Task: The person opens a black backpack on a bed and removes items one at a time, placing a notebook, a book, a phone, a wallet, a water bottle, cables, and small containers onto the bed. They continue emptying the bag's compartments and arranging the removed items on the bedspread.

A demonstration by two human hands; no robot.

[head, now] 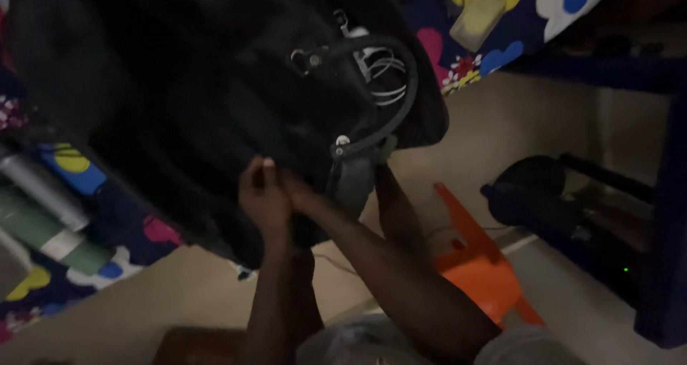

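A large black bag [179, 86] lies on a bedsheet with coloured flower shapes [114, 215] and hangs over its edge. A dark curved handle [404, 93] arches over white cables [383, 71] at the bag's opening. My left hand [261, 193] is closed on the bag's lower edge, thumb up. My right hand [299, 195] reaches in right beside it, next to a grey pocket [354, 182]. Its fingers are mostly hidden in the bag's fold, gripping the fabric. The scene is dim.
An orange plastic stool [476, 261] stands on the pale floor under my right arm. A black rounded device [533, 190] sits beneath a dark blue frame [669, 193] at right. Silver [39, 186] and green [39, 232] cylinders lie on the sheet at left. A yellow block [478, 16] lies at top.
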